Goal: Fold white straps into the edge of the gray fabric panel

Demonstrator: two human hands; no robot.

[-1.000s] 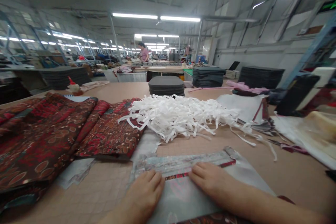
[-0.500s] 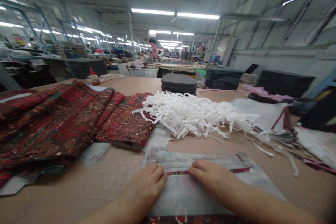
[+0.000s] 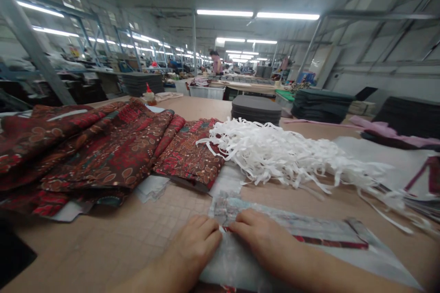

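A fabric panel lies in front of me with its pale backing up. A narrow dark red and brown patterned strip shows along its folded edge. My left hand is at the left end of this fold, fingers curled and pinching the fabric. Close beside it, my right hand also pinches the fold, its fingertips almost meeting the left ones. Both thumbs are partly hidden. A band of greyish, wrinkled backing runs just beyond the fold.
Patterned red-brown cloth is heaped at left. White ribbon strips form a tangled pile beyond my hands. Dark stacked pads stand at the back of the table, with a red-tipped bottle farther left. A person stands far off.
My right hand has moved left along the fold, closing most of the gap to my left hand. The view has turned left, so the scene appears shifted rightward.
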